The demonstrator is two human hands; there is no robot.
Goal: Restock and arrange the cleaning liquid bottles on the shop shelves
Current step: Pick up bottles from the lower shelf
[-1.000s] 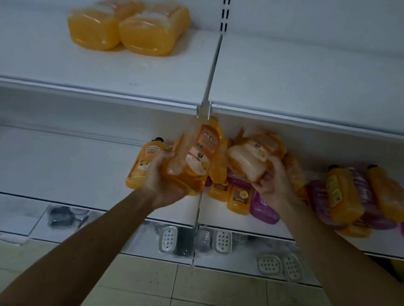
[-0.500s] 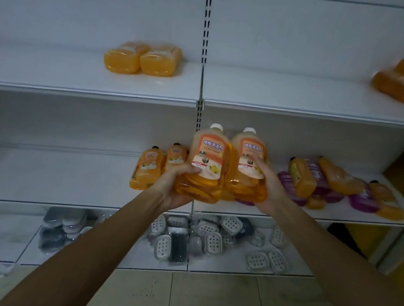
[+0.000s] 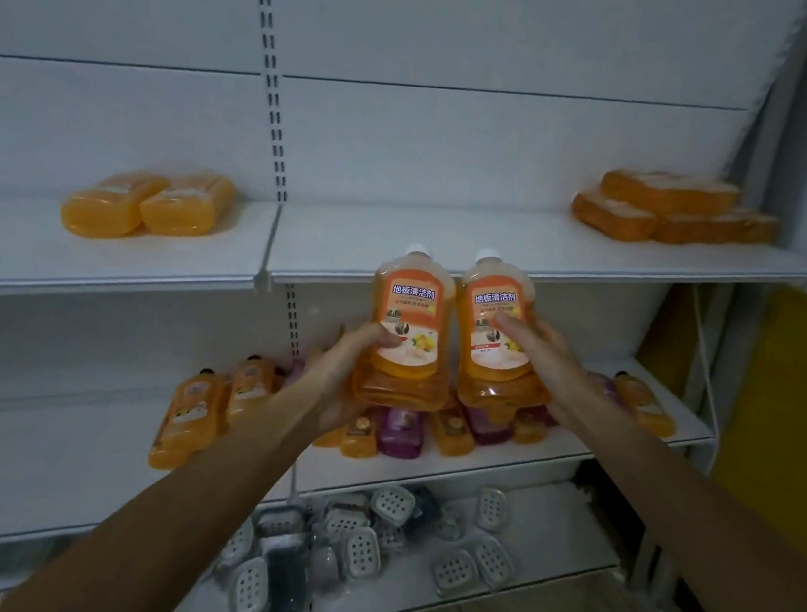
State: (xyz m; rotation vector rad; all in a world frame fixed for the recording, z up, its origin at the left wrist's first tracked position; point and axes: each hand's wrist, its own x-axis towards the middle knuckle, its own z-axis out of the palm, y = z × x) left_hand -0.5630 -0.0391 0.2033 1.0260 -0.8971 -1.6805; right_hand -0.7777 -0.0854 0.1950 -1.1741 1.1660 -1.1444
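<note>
I hold two orange cleaning liquid bottles upright, side by side, in front of the upper shelf's edge (image 3: 577, 273). My left hand (image 3: 339, 380) grips the left bottle (image 3: 411, 307) from below, thumb across its label; a second orange bottle seems stacked under it. My right hand (image 3: 544, 362) grips the right bottle (image 3: 491, 313), with fingers over its label. Both have white caps. On the upper shelf two orange bottles (image 3: 145, 207) lie flat at the left, and several more (image 3: 664, 207) are stacked at the far right.
The middle shelf (image 3: 36, 435) carries standing orange bottles (image 3: 199, 417) and a jumble of orange and purple bottles (image 3: 399, 429) behind my hands. Soap dishes (image 3: 357, 548) crowd the bottom shelf. A yellow wall (image 3: 797, 439) stands at the right, tiled floor below.
Both hands lifted the bottles off the middle shelf's pile, turned them upright and raised them to the upper shelf's edge. My view shifted right and upward.
</note>
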